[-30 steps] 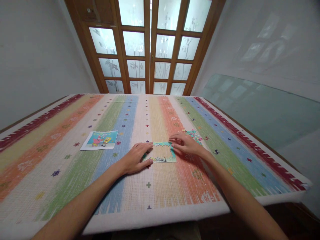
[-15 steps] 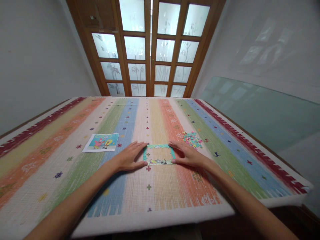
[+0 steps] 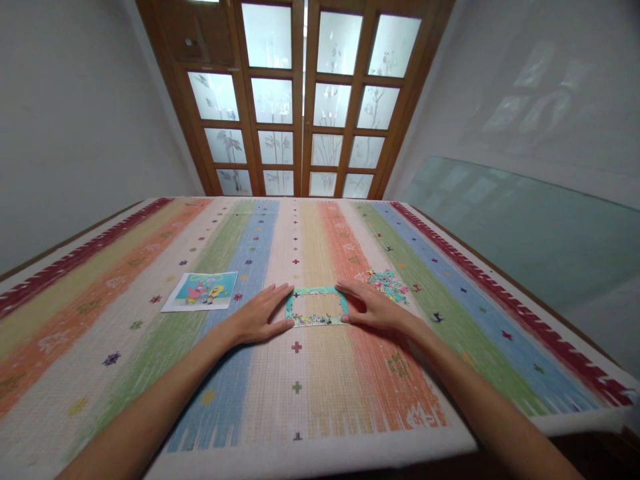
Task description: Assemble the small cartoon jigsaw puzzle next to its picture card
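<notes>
A rectangular jigsaw puzzle border [image 3: 320, 321], its middle bare, lies flat on the striped tablecloth. My left hand [image 3: 260, 316] spans its left side, thumb at the near corner and fingertips at the far corner. Its right side sits between the thumb and fingers of my right hand [image 3: 373, 308]. Both hands rest low on the cloth and hold the border from its two sides. Just beyond my right hand is a heap of loose puzzle pieces [image 3: 387, 285], partly hidden by that hand. A printed cartoon picture [image 3: 203, 291] lies left of my left hand.
The striped tablecloth [image 3: 320, 380] covers a wide table whose near edge runs below my forearms. A greenish glass panel [image 3: 525, 220] stands along the right wall. Wooden doors with frosted panes [image 3: 277, 147] are beyond the far edge.
Both hands have slid the puzzle border a little away from me over the cloth. My view has tilted slightly. The loose pieces and the picture keep their places on the cloth.
</notes>
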Motion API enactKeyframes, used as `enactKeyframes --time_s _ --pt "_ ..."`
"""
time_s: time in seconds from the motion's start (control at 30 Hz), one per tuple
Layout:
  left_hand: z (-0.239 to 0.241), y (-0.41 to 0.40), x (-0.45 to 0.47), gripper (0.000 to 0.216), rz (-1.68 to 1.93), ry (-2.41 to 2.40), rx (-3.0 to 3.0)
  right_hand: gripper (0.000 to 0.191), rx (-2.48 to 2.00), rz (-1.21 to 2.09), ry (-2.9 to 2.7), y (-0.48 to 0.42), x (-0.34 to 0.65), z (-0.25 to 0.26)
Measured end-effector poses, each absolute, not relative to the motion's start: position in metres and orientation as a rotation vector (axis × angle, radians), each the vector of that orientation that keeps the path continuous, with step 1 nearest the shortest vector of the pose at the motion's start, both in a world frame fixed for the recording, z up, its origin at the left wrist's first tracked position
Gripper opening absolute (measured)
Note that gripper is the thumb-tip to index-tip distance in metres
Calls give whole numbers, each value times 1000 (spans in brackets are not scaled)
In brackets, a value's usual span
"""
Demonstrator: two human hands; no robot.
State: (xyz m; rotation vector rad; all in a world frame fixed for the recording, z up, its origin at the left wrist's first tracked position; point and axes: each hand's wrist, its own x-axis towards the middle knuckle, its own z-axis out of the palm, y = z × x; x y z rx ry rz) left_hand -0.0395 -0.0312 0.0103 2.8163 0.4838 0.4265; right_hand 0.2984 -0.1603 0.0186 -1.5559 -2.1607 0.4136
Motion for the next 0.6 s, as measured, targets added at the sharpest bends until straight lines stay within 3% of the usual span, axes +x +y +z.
enactKeyframes --time_s 0.1,0.6 --pt "9 -34 -42 74 428 482 2806 71 -1552 398 -2154 -164 299 14" --pt "9 -36 -40 37 594 382 2810 65 -1529 410 -2156 -173 293 11"
